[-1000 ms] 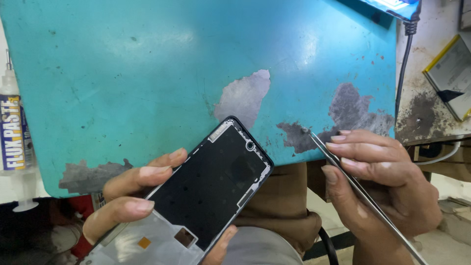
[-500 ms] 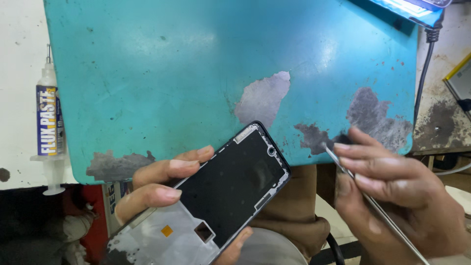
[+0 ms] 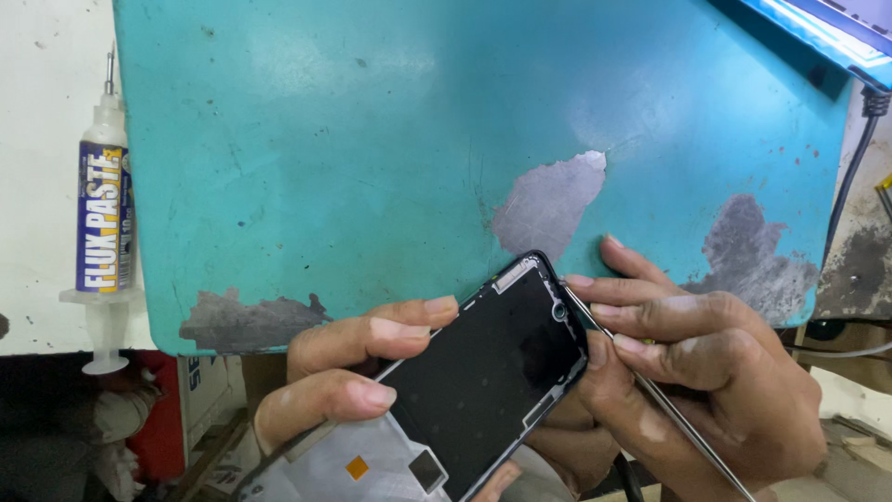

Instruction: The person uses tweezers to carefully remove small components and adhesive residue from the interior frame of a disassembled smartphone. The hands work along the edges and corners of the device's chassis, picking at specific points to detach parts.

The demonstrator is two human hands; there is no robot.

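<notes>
A black phone frame (image 3: pixel 483 372) with a pale flex sheet at its near end lies tilted in the left hand (image 3: pixel 358 372), fingers curled over its edge. The right hand (image 3: pixel 706 381) has closed in, now pinching thin metal tweezers (image 3: pixel 650 386) against the frame's far corner. Beyond lies the worn teal mat (image 3: pixel 372 139).

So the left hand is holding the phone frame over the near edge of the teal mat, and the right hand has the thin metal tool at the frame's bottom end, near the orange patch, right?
Not quite. The head view shows the right hand with the thin metal tool at the top corner of the phone frame, by the small round opening, far from the orange patch. The left hand does hold the frame over the near edge of the teal mat.
</notes>
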